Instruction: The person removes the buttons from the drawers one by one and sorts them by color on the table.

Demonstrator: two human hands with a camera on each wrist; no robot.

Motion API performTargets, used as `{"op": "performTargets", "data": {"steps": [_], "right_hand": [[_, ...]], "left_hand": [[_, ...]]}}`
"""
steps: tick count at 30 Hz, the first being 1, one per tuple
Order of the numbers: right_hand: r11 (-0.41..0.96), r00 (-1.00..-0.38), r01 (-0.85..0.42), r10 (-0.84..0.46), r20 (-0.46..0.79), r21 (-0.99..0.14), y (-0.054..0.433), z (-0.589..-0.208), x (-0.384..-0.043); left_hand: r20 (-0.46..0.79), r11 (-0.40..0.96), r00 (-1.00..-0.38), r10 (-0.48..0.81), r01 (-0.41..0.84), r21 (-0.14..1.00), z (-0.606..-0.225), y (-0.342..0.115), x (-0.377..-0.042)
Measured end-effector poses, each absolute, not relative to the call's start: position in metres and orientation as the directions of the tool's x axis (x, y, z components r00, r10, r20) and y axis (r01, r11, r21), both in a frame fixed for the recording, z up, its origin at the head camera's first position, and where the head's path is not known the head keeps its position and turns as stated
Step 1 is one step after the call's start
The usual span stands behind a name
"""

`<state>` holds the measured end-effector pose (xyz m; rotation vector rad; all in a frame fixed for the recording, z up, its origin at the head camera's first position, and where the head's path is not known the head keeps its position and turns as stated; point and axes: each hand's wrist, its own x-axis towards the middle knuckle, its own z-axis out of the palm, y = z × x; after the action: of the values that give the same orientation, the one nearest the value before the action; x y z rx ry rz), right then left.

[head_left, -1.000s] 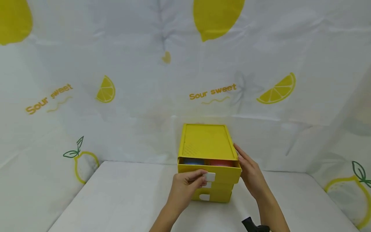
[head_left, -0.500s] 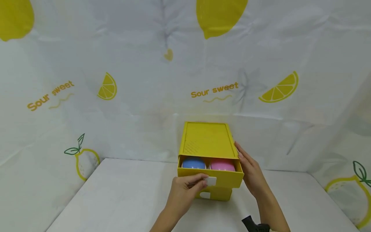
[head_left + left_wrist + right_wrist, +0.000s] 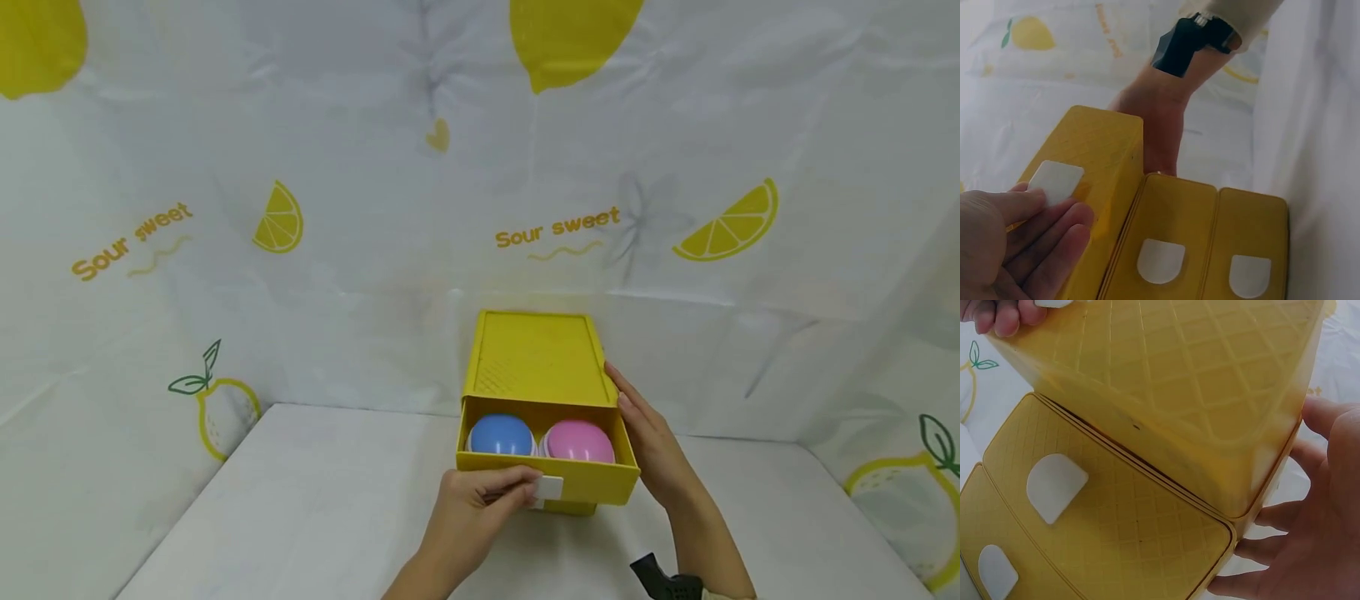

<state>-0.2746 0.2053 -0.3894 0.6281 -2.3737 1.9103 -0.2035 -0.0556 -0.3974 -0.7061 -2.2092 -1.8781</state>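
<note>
My left hand (image 3: 472, 508) has the flat white tab handle (image 3: 551, 488) pinched between thumb and fingers, on the yellow waffle-textured top drawer (image 3: 592, 482) sticking well out the front of my yellow boxy 3-drawer cabinet (image 3: 536, 358), which sits on the white table (image 3: 300, 500). Right hand's (image 3: 648, 442) got its fingers spread against the cabinet's right side. There are 2 round things side by side in that drawer, in front of the cabinet's top: a glossy blue-and-white ball (image 3: 501, 435) nearer its left side, a glossy pink-and-white ball (image 3: 579, 440) nearer its right.

One cabinet (image 3: 536, 358), three drawers (image 3: 1175, 212), three tabs (image 3: 1160, 261), apparently two balls (image 3: 501, 435)
</note>
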Motion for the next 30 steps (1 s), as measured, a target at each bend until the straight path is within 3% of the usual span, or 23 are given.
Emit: {"op": "performTargets", "data": {"steps": [16,25,30], "right_hand": [[0.058,-0.896,-0.347,-0.315,0.312,-0.936,0.206,-0.394,-0.278],[0.095,-0.91,-0.331,-0.294,0.291,-0.939,0.206,-0.395,-0.278],[0.09,-0.91,-0.331,-0.296,0.292,-0.939,0.206,-0.394,-0.279]], "left_hand": [[0.431,0.064,-0.85,0.302,0.469,0.881,-0.399,-0.063,-0.181],[0.623,0.046,-0.723,0.3,0.663,0.747,-0.405,-0.063,-0.176],[0.645,0.057,-0.706,0.293,0.686,0.725,-0.404,-0.064,-0.175]]}}
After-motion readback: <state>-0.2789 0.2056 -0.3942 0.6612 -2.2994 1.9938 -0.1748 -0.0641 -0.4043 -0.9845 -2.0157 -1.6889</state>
